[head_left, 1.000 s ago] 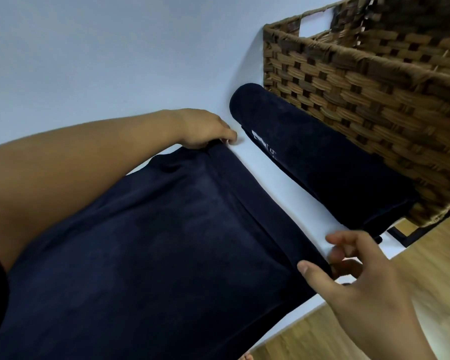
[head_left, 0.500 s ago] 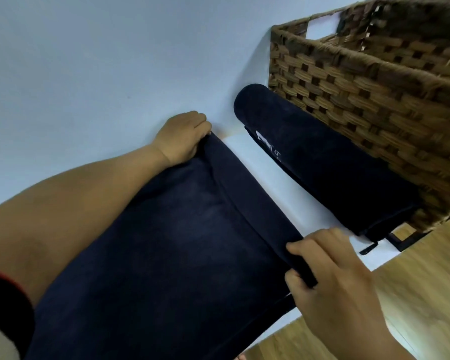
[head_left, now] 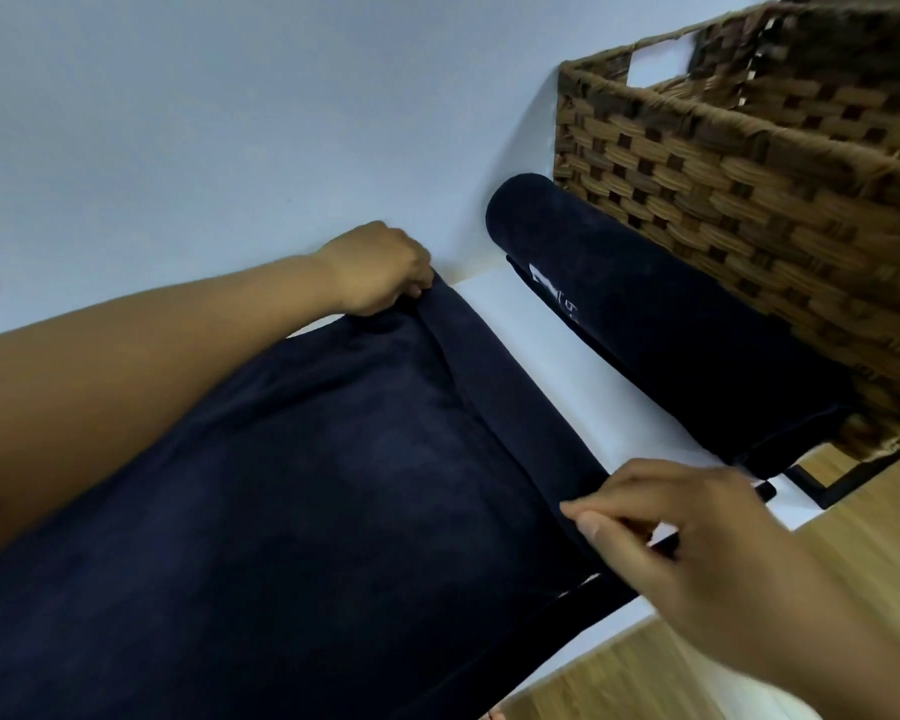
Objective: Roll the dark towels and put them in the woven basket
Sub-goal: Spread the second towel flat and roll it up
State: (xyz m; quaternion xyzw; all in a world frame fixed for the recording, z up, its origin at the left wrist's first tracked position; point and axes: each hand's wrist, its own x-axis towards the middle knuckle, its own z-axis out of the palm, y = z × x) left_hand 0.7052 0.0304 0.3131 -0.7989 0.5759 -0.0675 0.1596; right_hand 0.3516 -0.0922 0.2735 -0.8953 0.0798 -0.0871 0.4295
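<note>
A dark navy towel [head_left: 333,485] lies spread on the white table [head_left: 609,402], its far edge turned over into a narrow first roll. My left hand [head_left: 380,272] grips the far end of that rolled edge near the wall. My right hand [head_left: 666,522] pinches the near end of the same edge at the table's front. A second dark towel [head_left: 661,324], rolled into a cylinder with a white label, lies beside the woven basket [head_left: 749,200] and touches its side.
The brown woven basket stands at the table's right end against the pale wall [head_left: 230,122]. Wooden floor [head_left: 853,522] shows below the table's front edge. A black metal frame piece [head_left: 827,485] sticks out under the basket.
Both hands have curled onto the towel's far edge and turned it over toward me, so the fold has become a thicker roll. The rolled towel by the basket has not moved.
</note>
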